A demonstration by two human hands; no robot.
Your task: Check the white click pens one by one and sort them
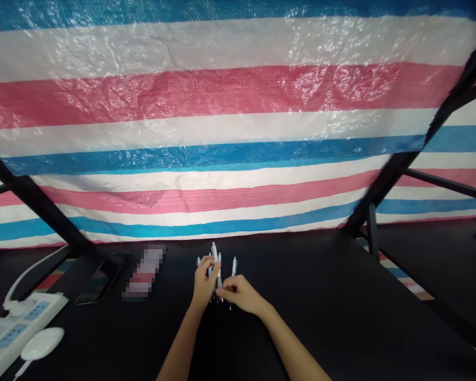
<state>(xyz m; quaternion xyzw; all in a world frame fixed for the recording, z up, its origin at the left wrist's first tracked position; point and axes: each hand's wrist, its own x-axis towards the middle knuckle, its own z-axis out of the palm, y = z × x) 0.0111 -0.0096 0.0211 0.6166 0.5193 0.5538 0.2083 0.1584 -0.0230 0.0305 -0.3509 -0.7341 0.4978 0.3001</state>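
Several white-and-grey click pens (234,266) are gathered near the middle of the black table. My left hand (204,278) is closed on one pen (214,252), which points away from me with its clicker end up. At that pen's grey lower part, my right hand (244,295) has thumb and fingers pinched together. Other pens lie under and beside my hands, partly covered by the fingers. One of them sticks out just beyond my right hand, its tip showing below the fingers.
On the left of the black table (341,317) lie a dark phone (99,281) and a pixelated flat item (146,272). A white power strip (24,323) and a round white charger (43,343) stand nearer. Black frame bars (384,196) and a striped sheet (222,90) enclose the back.
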